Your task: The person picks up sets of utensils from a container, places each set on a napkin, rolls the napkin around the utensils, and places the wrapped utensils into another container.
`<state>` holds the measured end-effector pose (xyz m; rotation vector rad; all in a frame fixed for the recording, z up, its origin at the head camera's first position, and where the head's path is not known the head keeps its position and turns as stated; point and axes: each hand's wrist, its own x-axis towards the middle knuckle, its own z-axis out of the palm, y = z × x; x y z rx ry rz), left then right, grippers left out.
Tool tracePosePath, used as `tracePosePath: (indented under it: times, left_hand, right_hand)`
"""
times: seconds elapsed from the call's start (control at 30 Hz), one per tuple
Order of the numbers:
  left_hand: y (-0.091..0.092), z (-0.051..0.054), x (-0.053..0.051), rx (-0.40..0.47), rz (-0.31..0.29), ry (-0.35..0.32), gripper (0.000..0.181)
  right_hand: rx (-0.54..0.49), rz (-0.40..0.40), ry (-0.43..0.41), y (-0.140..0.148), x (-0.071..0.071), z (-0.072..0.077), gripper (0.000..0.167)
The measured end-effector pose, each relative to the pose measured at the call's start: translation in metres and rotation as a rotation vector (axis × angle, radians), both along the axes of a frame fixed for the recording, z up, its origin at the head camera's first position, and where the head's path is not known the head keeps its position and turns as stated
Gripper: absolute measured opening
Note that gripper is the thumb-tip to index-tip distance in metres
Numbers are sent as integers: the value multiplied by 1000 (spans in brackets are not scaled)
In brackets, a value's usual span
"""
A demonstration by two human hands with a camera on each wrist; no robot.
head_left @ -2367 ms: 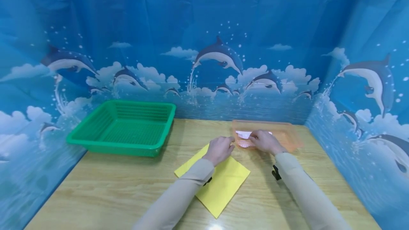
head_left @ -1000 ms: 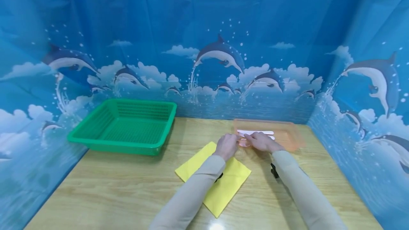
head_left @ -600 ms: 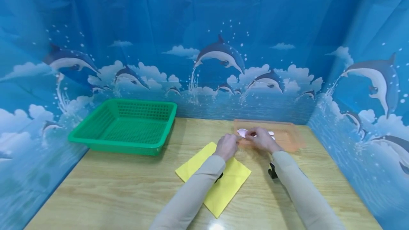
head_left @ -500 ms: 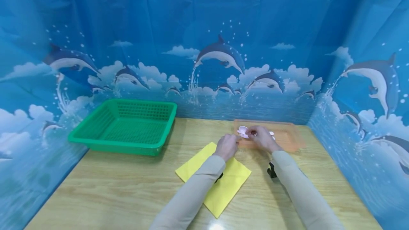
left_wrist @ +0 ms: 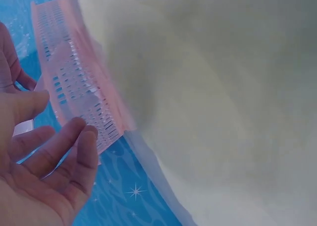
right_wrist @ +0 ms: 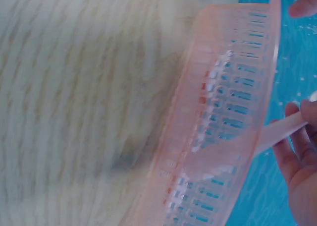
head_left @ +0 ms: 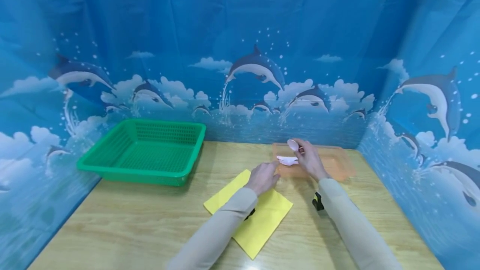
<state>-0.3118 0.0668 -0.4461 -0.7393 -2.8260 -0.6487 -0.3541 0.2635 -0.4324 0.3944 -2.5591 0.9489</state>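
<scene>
A blue backdrop (head_left: 210, 20) printed with leaping dolphins and clouds rises behind and on both sides. Below it spreads a wood-grain counter (head_left: 131, 224). Next in size is the green basket (head_left: 142, 175) with slotted walls, at the far left of the counter. A yellow cloth (head_left: 268, 213) lies flat and turned cornerwise, partly under the left forearm. The see-through orange tray (head_left: 339, 166), its sides also slotted, sits at the far edge, right of the cloth. The left hand (head_left: 262, 177) is above the cloth, fingers loosely bent and gripping nothing, tips by the tray's left side; whether they touch it I cannot tell. The right hand (head_left: 309, 159), fingers closed in a pinch, grips a pale spoon (head_left: 293, 145) over the tray, its bowl up and to the left. Inside the tray, below that bowl, lies a white fork (head_left: 286, 160), tines pointing left
</scene>
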Motion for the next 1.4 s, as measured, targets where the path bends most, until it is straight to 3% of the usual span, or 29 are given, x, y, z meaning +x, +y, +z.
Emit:
tracePosePath:
  times: [0.13, 0.57, 0.77, 0.93, 1.1, 1.4]
  left_hand:
    - [-6, 4, 4, 16, 2, -38, 42]
    - [-26, 11, 13, 49, -30, -83, 33]
    - [-39, 13, 19, 62, -45, -107, 32]
    - [-53, 14, 23, 50, -74, -106, 30]
    - [-70, 13, 26, -2, -83, -104, 30]
    - [-96, 10, 32, -55, -107, -160, 33]
  right_hand:
    - [-57, -39, 2, -2, 0, 5, 39]
    - [-192, -101, 68, -14, 6, 18, 46]
    - [-228, -93, 196, -22, 10, 26, 42]
    - [-321, -91, 278, -30, 13, 36, 40]
    - [-371, -75, 258, -44, 17, 43, 42]
    - [-380, -56, 170, -63, 22, 45, 45]
